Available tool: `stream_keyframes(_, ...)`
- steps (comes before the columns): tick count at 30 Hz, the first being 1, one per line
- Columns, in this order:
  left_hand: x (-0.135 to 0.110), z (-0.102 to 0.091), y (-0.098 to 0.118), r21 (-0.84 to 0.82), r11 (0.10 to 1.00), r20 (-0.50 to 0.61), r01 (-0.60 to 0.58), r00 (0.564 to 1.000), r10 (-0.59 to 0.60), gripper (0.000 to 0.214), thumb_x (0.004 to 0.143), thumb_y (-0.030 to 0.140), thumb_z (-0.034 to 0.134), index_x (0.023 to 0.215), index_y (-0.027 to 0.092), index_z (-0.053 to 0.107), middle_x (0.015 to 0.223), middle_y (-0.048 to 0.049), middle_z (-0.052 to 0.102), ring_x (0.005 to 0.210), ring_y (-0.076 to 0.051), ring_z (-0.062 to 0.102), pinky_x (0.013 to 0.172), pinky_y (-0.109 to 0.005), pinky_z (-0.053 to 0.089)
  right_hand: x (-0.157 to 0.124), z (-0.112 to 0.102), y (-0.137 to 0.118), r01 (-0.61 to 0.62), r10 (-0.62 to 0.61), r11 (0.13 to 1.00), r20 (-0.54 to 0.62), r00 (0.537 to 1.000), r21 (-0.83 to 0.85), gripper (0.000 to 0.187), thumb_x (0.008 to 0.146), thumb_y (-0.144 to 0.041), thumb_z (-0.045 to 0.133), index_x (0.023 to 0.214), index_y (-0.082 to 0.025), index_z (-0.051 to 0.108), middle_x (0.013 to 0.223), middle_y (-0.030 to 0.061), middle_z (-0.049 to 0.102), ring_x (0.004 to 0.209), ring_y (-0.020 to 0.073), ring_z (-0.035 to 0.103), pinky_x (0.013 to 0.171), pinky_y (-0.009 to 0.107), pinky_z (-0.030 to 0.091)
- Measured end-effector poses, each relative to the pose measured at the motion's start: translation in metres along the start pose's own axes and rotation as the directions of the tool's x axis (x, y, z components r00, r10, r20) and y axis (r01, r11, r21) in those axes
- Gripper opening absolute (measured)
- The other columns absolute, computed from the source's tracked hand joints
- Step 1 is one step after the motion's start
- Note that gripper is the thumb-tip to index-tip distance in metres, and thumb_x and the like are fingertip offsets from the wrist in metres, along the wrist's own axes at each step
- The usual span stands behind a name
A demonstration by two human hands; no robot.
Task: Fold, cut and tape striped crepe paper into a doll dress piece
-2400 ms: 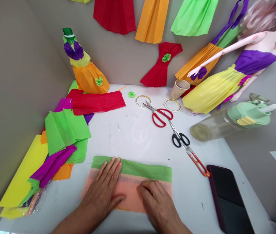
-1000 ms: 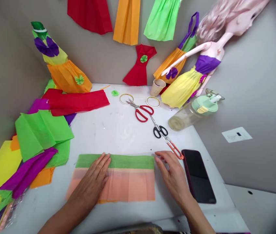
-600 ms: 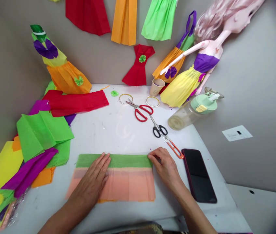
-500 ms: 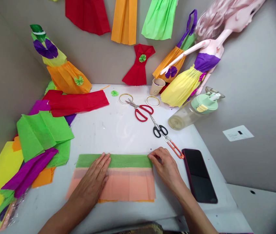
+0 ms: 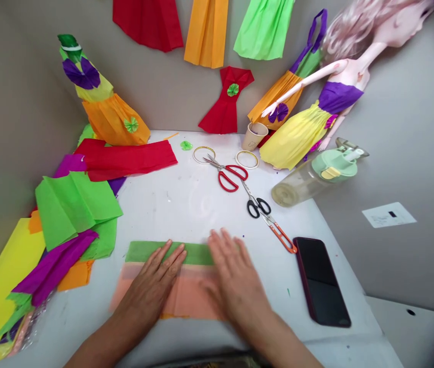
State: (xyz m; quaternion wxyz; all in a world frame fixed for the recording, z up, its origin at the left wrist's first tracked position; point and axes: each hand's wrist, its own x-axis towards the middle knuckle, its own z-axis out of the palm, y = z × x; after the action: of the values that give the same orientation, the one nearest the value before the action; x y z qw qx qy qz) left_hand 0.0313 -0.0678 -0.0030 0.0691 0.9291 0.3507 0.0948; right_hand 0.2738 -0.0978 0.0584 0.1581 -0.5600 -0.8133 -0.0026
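A sheet of crepe paper [image 5: 190, 294] lies flat on the white table [image 5: 186, 209], with a green band along its far side and peach below. My left hand [image 5: 150, 291] rests flat on it, fingers spread, across the green and peach. My right hand [image 5: 236, 281], slightly blurred, presses flat on the sheet's right part and hides its right end. Neither hand grips anything. Red-handled scissors [image 5: 226, 175], black-handled scissors [image 5: 255, 206] and orange thread snips [image 5: 279, 235] lie beyond the sheet, nearest my right hand.
A black phone [image 5: 320, 281] lies to the right. A clear bottle [image 5: 301, 184] lies on its side at the far right. Stacked crepe paper sheets [image 5: 75, 209] fill the left. A dressed doll [image 5: 297, 133], paper dresses and a paper cup [image 5: 254, 136] stand behind.
My right hand has slid left and nearer me, from the green band's right end onto the sheet's middle. The whole view has shifted slightly. My left hand stays on the sheet.
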Motion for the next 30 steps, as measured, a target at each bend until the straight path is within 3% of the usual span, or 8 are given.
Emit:
stream_keyframes(2,0.0,0.0,0.001,-0.005,1.0,-0.001,-0.004,1.0,0.004,0.072,0.093,0.012,0.037,0.157,0.018,0.004,0.157,-0.0064,0.035,0.149,-0.025,0.015,0.116,-0.046,0.031,0.001,0.01,-0.022,0.1,-0.104,0.994,0.076,0.992,0.05,0.076,0.093,-0.054,0.051,0.147,-0.003,0.034,0.151,0.0182,0.04,0.144,0.0302,0.026,0.115,0.05,0.029)
stream_keyframes(4,-0.001,0.002,0.001,-0.013,1.0,-0.005,-0.011,1.0,0.011,0.073,0.095,0.023,0.041,0.157,0.017,0.003,0.157,-0.0091,0.035,0.149,-0.027,0.018,0.115,-0.048,0.033,0.001,0.022,-0.034,0.111,-0.119,0.991,0.127,0.985,0.069,0.089,0.088,-0.065,0.052,0.148,-0.002,0.033,0.154,0.0185,0.035,0.146,0.0298,0.023,0.115,0.049,0.03)
stream_keyframes(6,-0.002,0.004,0.001,-0.011,1.0,-0.006,-0.001,1.0,0.001,0.072,0.095,0.021,0.04,0.157,0.017,0.002,0.157,-0.0091,0.034,0.148,-0.027,0.019,0.114,-0.047,0.033,0.0,0.032,-0.037,0.082,-0.091,0.994,0.155,0.984,0.068,0.095,0.085,-0.068,0.053,0.148,-0.001,0.032,0.154,0.0197,0.034,0.146,0.0302,0.023,0.115,0.05,0.03)
stream_keyframes(9,-0.002,0.006,0.0,-0.009,1.0,-0.009,0.013,1.0,-0.013,0.071,0.094,0.013,0.037,0.157,0.019,0.004,0.157,-0.0074,0.035,0.148,-0.025,0.02,0.115,-0.045,0.033,-0.002,0.038,-0.033,0.045,-0.054,0.997,0.16,0.986,0.056,0.096,0.084,-0.069,0.053,0.148,-0.001,0.033,0.154,0.021,0.034,0.146,0.031,0.024,0.116,0.051,0.03)
stream_keyframes(18,-0.001,0.007,0.0,-0.019,0.999,-0.029,0.039,0.999,-0.04,0.066,0.097,0.015,0.034,0.157,0.018,0.004,0.157,-0.0093,0.036,0.147,-0.024,0.025,0.114,-0.043,0.035,-0.013,0.036,-0.026,-0.026,0.026,1.0,0.162,0.986,0.002,0.096,0.083,-0.072,0.049,0.147,-0.001,0.035,0.155,0.0209,0.031,0.145,0.0337,0.024,0.115,0.054,0.03)
stream_keyframes(26,-0.002,0.007,0.0,-0.002,0.999,-0.012,0.042,0.999,-0.042,0.068,0.096,0.012,0.035,0.156,0.017,0.004,0.157,-0.0087,0.034,0.148,-0.022,0.021,0.115,-0.042,0.032,-0.023,0.031,-0.009,-0.062,0.069,0.997,0.147,0.987,-0.054,0.096,0.083,-0.066,0.059,0.146,0.001,0.033,0.154,0.0232,0.032,0.145,0.0348,0.025,0.112,0.056,0.032)
stream_keyframes(30,-0.002,0.007,0.0,0.006,0.999,-0.017,0.038,0.999,-0.038,0.068,0.096,0.011,0.036,0.156,0.016,0.005,0.157,-0.0093,0.034,0.149,-0.022,0.02,0.116,-0.042,0.031,-0.027,0.029,-0.002,-0.075,0.087,0.993,0.137,0.987,-0.088,0.094,0.086,-0.064,0.055,0.148,0.002,0.029,0.155,0.0226,0.031,0.145,0.035,0.024,0.112,0.056,0.031)
